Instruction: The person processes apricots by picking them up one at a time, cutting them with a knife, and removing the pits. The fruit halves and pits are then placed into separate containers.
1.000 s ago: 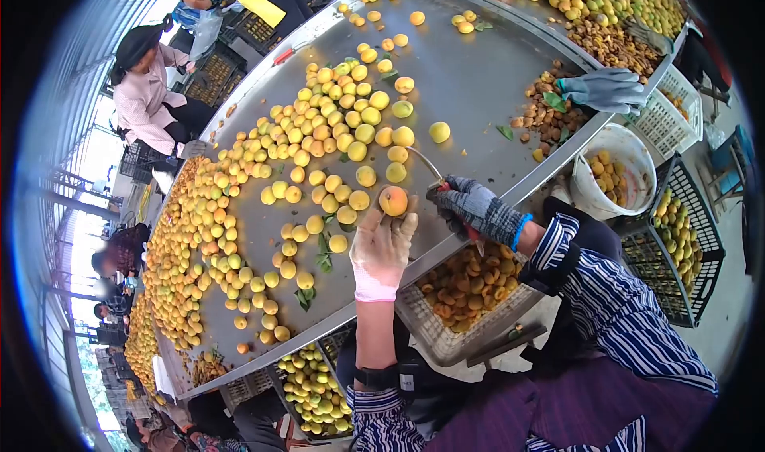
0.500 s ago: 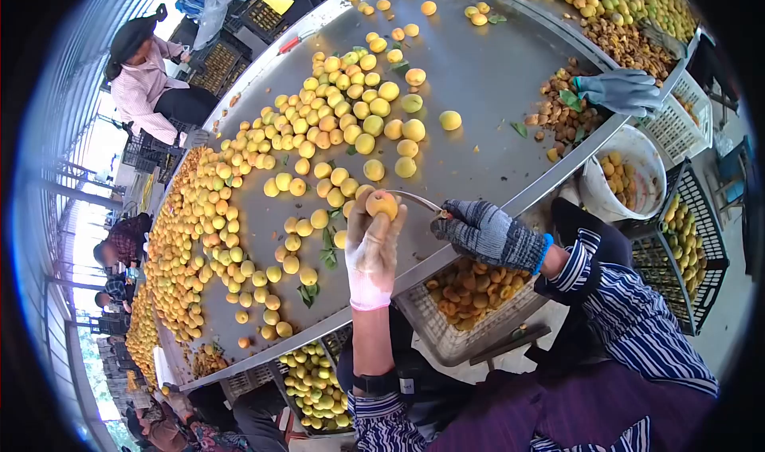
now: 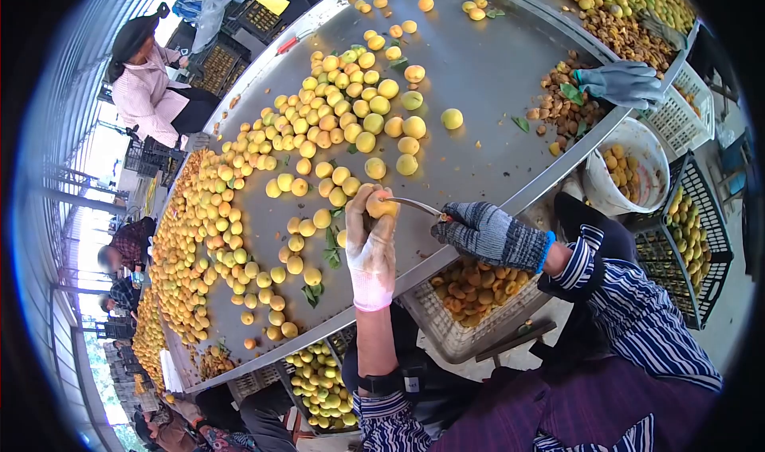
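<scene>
An orange-yellow fruit is held upright between the fingertips of my left hand, which wears a pale glove. In a grey knitted glove with a blue cuff, my right hand grips the handle of a thin curved blade. The blade's tip touches the fruit near its top. Both hands are over the near edge of the metal table. Many yellow fruits lie on the table beyond my left hand.
Below the edge stands a crate of cut fruit. To the right are pits, a grey glove, a white bucket and a black crate. A person in a pink shirt sits across the table.
The blade has moved from behind the fruit's top to across its upper front. The view has shifted slightly, and the person across has lowered an arm.
</scene>
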Motion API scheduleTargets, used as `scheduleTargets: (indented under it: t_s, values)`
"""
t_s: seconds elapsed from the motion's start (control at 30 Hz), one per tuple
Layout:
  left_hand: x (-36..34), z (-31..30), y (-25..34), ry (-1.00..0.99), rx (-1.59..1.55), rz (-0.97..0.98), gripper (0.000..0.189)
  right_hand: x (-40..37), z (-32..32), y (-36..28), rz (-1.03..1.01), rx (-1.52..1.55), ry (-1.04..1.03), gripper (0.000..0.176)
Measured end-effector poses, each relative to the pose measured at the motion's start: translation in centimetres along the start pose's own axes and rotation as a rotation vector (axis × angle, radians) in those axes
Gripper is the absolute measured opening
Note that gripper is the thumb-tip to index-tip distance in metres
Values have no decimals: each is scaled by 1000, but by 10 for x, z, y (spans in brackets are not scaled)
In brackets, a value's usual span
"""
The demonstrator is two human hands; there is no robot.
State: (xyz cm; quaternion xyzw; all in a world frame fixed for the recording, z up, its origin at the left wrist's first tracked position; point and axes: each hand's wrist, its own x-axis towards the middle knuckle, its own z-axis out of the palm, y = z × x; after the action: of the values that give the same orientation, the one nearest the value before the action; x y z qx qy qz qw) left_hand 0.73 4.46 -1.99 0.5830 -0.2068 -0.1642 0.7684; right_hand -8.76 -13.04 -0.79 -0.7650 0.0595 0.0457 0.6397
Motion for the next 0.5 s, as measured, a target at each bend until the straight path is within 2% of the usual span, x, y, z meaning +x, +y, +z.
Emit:
scheduleTargets:
  t_s: [0.03,0.1,0.23,0.3,0.33,0.4,0.5]
  values:
    - [0,0,0,1,-1,0,43,-1,-1,-5,49,-11,-12,21]
    - [-1,2,1,-39,367,219,40,-1,-1,-6,98,-21,-26,21]
    - [0,5,4,13,371,79,40,4,8,14,3,-108,33,26]
    - [1,9,-6,74,14,10,39,4,12,15,-27,-146,64,30]
    - [1,11,-9,70,14,7,39,4,13,14,0,-165,62,31]
    - [1,13,-16,105,-233,-67,37,5,16,15,30,-178,64,31]
    - [2,12,-31,131,-401,-150,38,8,22,25,14,-217,91,31]
